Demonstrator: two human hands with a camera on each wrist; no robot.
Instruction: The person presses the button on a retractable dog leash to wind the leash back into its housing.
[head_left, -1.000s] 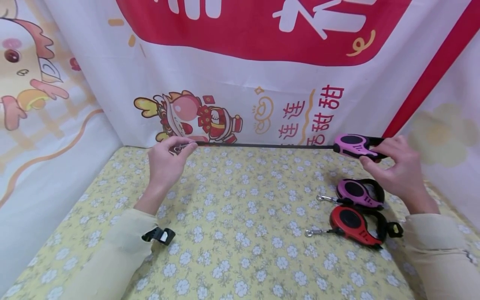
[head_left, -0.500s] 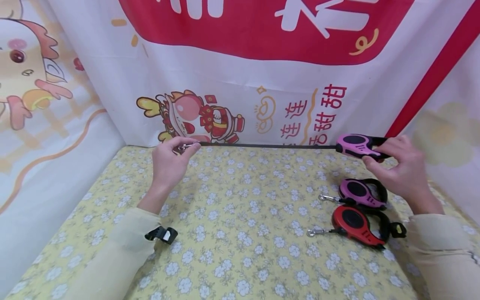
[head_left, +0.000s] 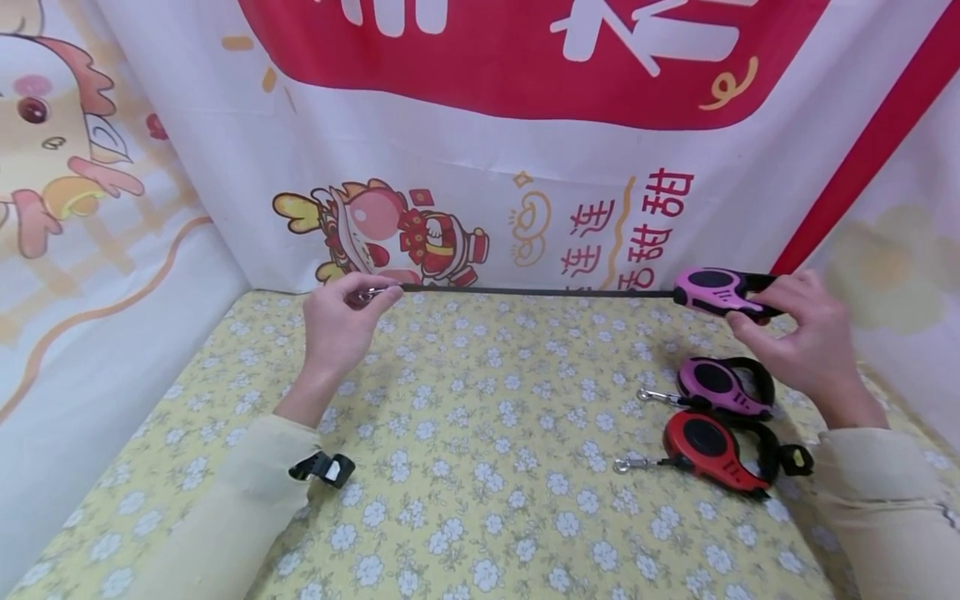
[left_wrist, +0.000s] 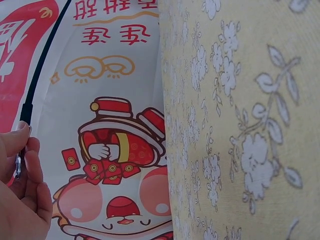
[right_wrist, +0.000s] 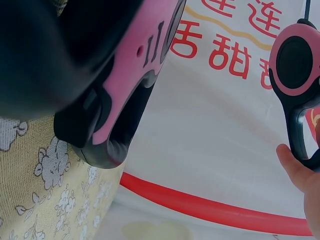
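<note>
1. Pink retractable leash (head_left: 711, 292): its case is at the far right of the table (head_left: 450, 417), in the right hand, and its black tape (head_left: 540, 292) runs out to the left.
2. Near right, the red retractable leash (head_left: 712, 457) lies on the flowered cover, its snap hook to the left and its handle to the right. That direction probably suits one hand at the handle and the other at the hook.
3. Just beyond it, a second pink leash (head_left: 712, 381) lies the same way round, so close that I cannot tell whether the two touch. The matching direction looks deliberate, perhaps so the hooks stay untangled.
4. Farther right, the right hand (head_left: 798, 333) grips the held leash by its handle, thumb on the near side. Gripped there, the tape outlet is free and faces left, which likely lets the tape pull straight.
5. At the far left, the left hand (head_left: 341, 321) pinches the tape's metal hook (head_left: 369, 293) between thumb and fingers, partly hiding it. The wide spread between the hands seems to make the tape taut.
6. Farthest back, a printed cloth backdrop (head_left: 480, 158) rises behind the tape; whether they touch is unclear.
</note>
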